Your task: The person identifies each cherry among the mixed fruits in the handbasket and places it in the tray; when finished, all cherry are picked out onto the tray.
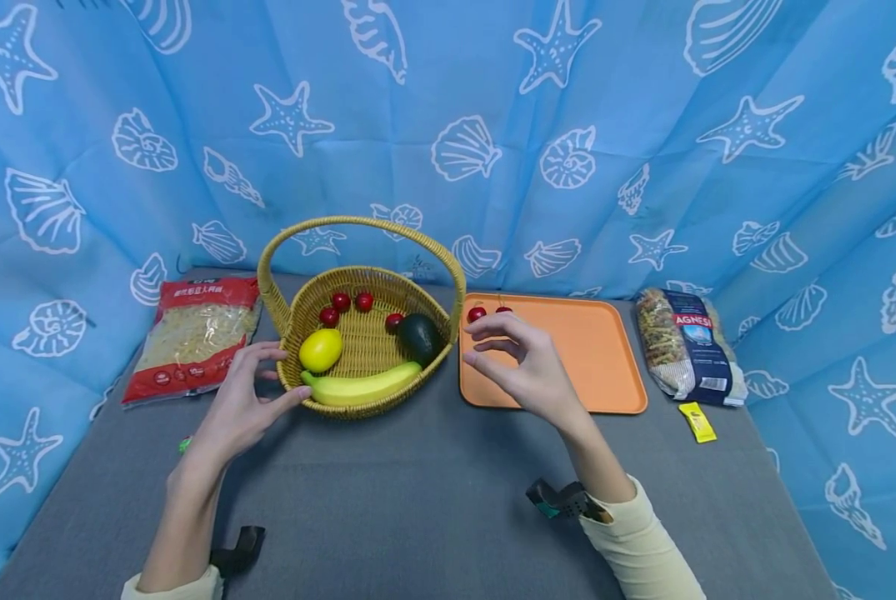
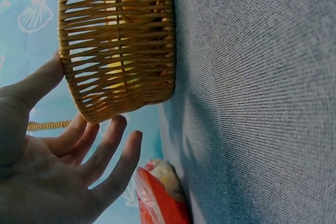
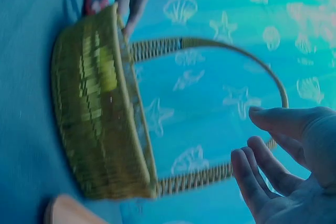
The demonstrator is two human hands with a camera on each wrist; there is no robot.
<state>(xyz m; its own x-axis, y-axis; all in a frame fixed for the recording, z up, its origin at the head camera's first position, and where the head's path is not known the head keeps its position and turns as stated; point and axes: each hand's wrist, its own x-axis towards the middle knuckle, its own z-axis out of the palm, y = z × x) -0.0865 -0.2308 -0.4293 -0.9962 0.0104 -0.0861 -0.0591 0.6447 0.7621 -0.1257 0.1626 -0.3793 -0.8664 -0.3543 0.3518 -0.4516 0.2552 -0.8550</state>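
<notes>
A yellow wicker basket with a tall arched handle holds a banana, a lemon, a dark avocado and several red cherries. My left hand grips the basket's left end, thumb at the near rim and fingers against the side; the ring and little fingers stretch out free in the left wrist view. Over the left part of an orange tray hovers my right hand, fingers bent, thumb and fingertips apart, nothing between them. Just beyond those fingertips, two cherries lie on the tray.
A red bag of pasta lies left of the basket. Right of the tray are another pasta bag and a small yellow packet. A small green item peeks out beside the left forearm. Blue curtains surround the grey table.
</notes>
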